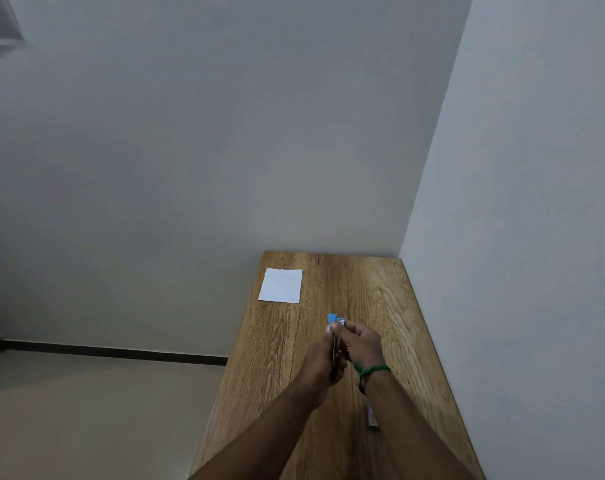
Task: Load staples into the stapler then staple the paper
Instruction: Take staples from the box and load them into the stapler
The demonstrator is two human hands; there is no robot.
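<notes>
Both hands, left hand [320, 365] and right hand [360, 342], grasped the stapler [335, 344] near the paper [281, 285]; staples should slide in straight, gently

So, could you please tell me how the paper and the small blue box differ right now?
The paper is white; the box is blue. The paper lies flat near the table's far left corner, untouched; the box is held up at the right hand's fingertips. The paper looks larger.
</notes>
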